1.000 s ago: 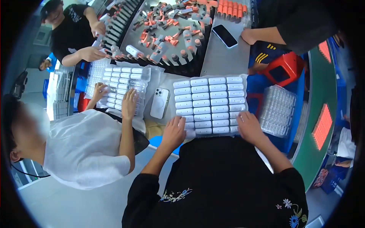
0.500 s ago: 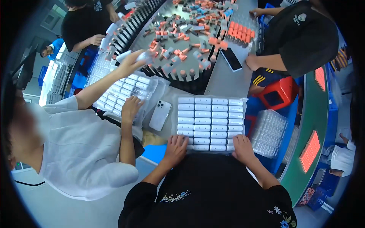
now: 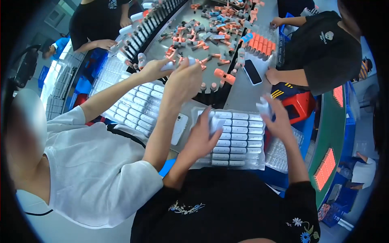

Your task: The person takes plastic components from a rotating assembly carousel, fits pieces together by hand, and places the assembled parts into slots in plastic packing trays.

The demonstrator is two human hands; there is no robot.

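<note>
Biggest thing here is the metal bin (image 3: 153, 48) up top, littered with orange-and-grey parts, and there's a long green surface (image 3: 334, 125) curving down the right side. Next in size is the neighbour in the white shirt (image 3: 97, 186) on the left, arms stretched toward the bin, so don't mix those up with the wearer's own. Right in front of the wearer is a clear plastic tray (image 3: 256, 156), mostly full of white pieces (image 3: 239, 136), long axes running left to right; plain clear plastic shows at its lower right corner. The wearer's left hand (image 3: 198, 139) is over the tray's left part, thumb and fingers closed around a blurry white bundle (image 3: 217, 123). Can't tell how many are in there. The right hand (image 3: 279, 121) is up by the tray's upper right corner, pinching another white piece (image 3: 263, 108) at the fingertips, kinda tilted, too smeared to read its long axis. So the tray sits between both hands, the left one nearer its middle. Smallest bit: a white phone (image 3: 178, 130) just left of the tray.
</note>
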